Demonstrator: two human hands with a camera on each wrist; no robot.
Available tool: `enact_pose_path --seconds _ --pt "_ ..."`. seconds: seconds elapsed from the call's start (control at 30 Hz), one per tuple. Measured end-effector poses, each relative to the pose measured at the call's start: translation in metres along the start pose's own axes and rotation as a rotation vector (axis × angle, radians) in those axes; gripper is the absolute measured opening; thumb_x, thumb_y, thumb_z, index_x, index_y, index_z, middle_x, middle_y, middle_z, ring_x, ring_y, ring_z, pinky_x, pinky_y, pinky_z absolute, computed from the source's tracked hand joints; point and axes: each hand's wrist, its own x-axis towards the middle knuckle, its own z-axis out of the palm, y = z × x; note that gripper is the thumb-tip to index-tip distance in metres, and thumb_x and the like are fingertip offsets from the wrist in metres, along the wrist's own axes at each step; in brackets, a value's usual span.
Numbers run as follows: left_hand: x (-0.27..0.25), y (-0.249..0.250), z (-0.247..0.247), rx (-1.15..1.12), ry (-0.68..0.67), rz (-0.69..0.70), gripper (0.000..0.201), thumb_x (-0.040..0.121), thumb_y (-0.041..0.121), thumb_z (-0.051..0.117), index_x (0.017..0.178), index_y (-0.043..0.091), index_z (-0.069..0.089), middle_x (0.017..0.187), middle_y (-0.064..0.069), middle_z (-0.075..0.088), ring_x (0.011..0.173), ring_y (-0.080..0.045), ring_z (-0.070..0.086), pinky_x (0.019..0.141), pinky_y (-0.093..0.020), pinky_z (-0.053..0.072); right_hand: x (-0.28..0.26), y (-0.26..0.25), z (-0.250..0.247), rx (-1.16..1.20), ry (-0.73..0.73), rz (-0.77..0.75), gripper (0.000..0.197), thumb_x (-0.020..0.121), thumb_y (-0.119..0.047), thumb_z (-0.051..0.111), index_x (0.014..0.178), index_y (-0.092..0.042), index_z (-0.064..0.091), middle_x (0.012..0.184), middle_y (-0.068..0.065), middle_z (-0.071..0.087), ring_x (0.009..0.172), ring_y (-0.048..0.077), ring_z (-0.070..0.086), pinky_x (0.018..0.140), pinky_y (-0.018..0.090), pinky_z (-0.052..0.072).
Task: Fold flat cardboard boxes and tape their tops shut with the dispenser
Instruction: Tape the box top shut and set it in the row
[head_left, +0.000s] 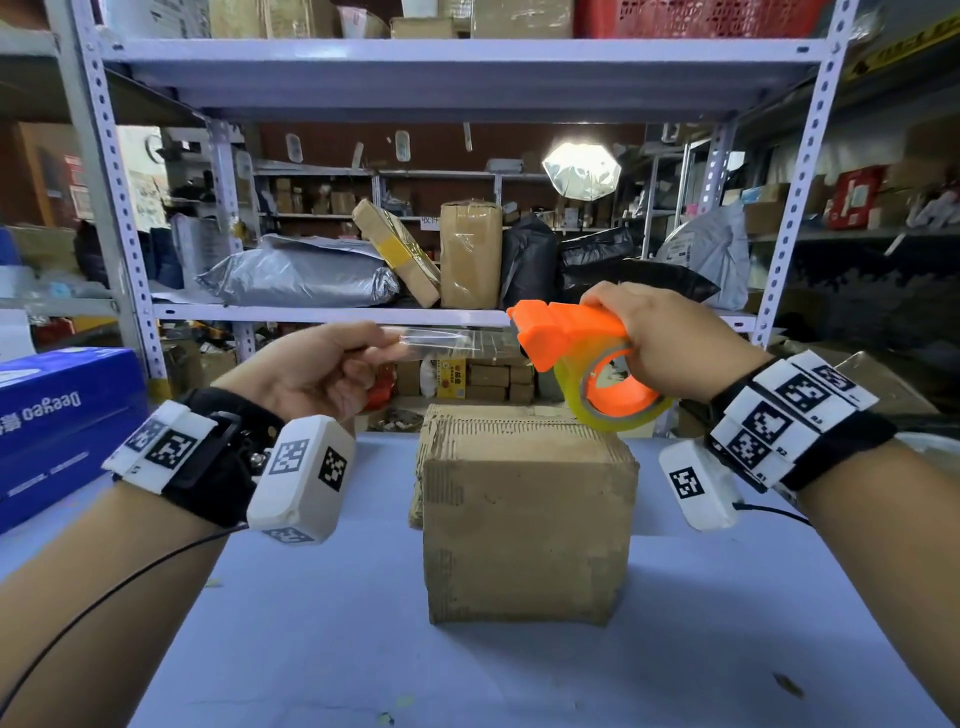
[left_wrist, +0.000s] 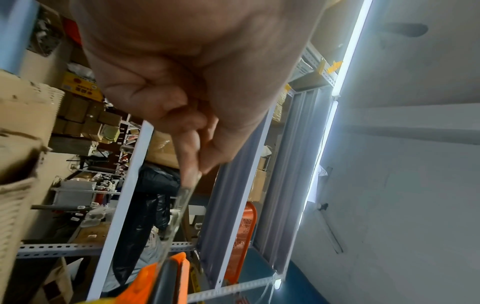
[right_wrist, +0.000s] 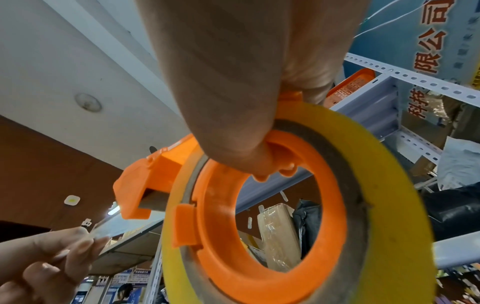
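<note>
1. Worn brown cardboard box (head_left: 527, 525) stands folded on the pale blue table (head_left: 311, 649), mid-scene; top looks closed, no fresh tape visible.
2. Right hand (head_left: 670, 343) grips the orange plastic tape dispenser (head_left: 571, 332) with its yellowish tape roll (head_left: 613, 410), above the box's far right.
3. Left hand (head_left: 317, 364) pinches the clear tape strip (head_left: 447, 340) coming off the dispenser.
4. Left to do, judging from this: stick strip on, run, cut.

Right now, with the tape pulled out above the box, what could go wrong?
1. The clear tape strip hangs in the air between the left hand and the orange dispenser; it may twist or stick to itself.
2. The cardboard box stands unheld on the table, so pressing tape down may shift it.
</note>
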Motion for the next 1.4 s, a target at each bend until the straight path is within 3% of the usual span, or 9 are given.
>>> enact_pose_path --seconds 0.27,0.47,0.6,0.77,0.93,1.1,1.2,1.3,1.4 --pt "0.005 -0.035 -0.018 -0.03 0.032 -0.048 0.006 0.08 0.023 0.069 0.076 0.018 0.069 0.057 0.01 0.055 0.036 0.0 0.034 0.036 -0.007 0.021 -0.01 0.012 0.006 -0.041 -0.084 0.046 0.051 0.085 -0.005 0.062 0.126 -0.032 0.048 0.109 0.001 0.058 0.1 0.028 0.057 0.08 0.048 0.052" --pt "0.022 -0.077 -0.022 -0.024 0.141 -0.101 0.019 0.078 0.036 0.073 0.078 0.022 0.06 0.06 0.01 0.046 0.037 -0.001 0.028 0.032 -0.011 0.02 -0.002 0.0 0.005 -0.127 -0.11 -0.005 0.046 0.084 -0.007 0.058 0.121 -0.034 0.05 0.101 -0.001 0.055 0.094 0.028 0.057 0.073 0.042 0.05" --pt "0.031 -0.1 -0.022 -0.003 0.209 -0.138 0.019 0.084 0.034 0.074 0.078 0.023 0.061 0.052 0.012 0.052 0.037 -0.002 0.028 0.033 -0.012 0.021 0.0 -0.007 0.005 -0.091 -0.122 0.007 0.045 0.081 -0.005 0.059 0.117 -0.031 0.055 0.103 0.0 0.058 0.096 0.028 0.057 0.077 0.043 0.05" --pt "0.037 -0.117 -0.015 -0.022 0.196 -0.166 0.014 0.088 0.032 0.074 0.081 0.02 0.069 0.063 0.01 0.066 0.04 -0.003 0.025 0.033 -0.014 0.021 0.001 -0.006 0.007 -0.059 -0.135 0.05 0.045 0.081 -0.005 0.061 0.118 -0.031 0.056 0.105 0.0 0.06 0.099 0.026 0.057 0.081 0.043 0.051" --pt "0.04 -0.131 -0.007 -0.006 0.198 -0.142 0.028 0.093 0.034 0.069 0.07 0.019 0.07 0.06 0.011 0.06 0.047 -0.006 0.022 0.036 -0.015 0.019 0.003 -0.006 0.008 -0.041 -0.134 0.068 0.046 0.08 -0.005 0.062 0.117 -0.033 0.057 0.104 -0.001 0.061 0.098 0.026 0.057 0.083 0.045 0.051" --pt "0.041 -0.144 0.009 0.11 0.201 -0.058 0.017 0.1 0.03 0.062 0.094 0.014 0.065 0.06 0.008 0.05 0.049 -0.008 0.023 0.037 -0.019 0.019 0.003 -0.004 0.012 -0.007 -0.119 0.091 0.045 0.08 -0.007 0.063 0.116 -0.034 0.057 0.105 -0.003 0.063 0.099 0.024 0.057 0.081 0.04 0.049" --pt "0.042 -0.143 0.011 0.191 0.224 -0.007 0.027 0.101 0.031 0.06 0.109 0.007 0.069 0.064 0.005 0.054 0.045 -0.009 0.028 0.039 -0.021 0.019 0.003 -0.001 0.013 0.016 -0.122 0.107 0.047 0.079 -0.007 0.062 0.117 -0.035 0.057 0.106 -0.003 0.063 0.099 0.023 0.057 0.078 0.037 0.047" --pt "0.038 -0.144 0.012 0.278 0.176 -0.044 0.026 0.1 0.035 0.059 0.087 0.018 0.074 0.062 0.007 0.051 0.046 -0.009 0.027 0.04 -0.021 0.018 0.004 0.001 0.014 0.027 -0.118 0.118 0.048 0.079 -0.007 0.061 0.118 -0.035 0.058 0.107 -0.002 0.064 0.098 0.023 0.056 0.075 0.036 0.044" --pt "0.035 -0.148 0.012 0.335 0.137 -0.091 0.044 0.1 0.038 0.056 0.059 0.025 0.068 0.062 0.006 0.044 0.05 -0.011 0.024 0.043 -0.022 0.018 0.004 0.001 0.015 0.027 -0.109 0.124 0.048 0.08 -0.007 0.062 0.118 -0.036 0.057 0.107 -0.003 0.064 0.096 0.022 0.056 0.074 0.034 0.042"
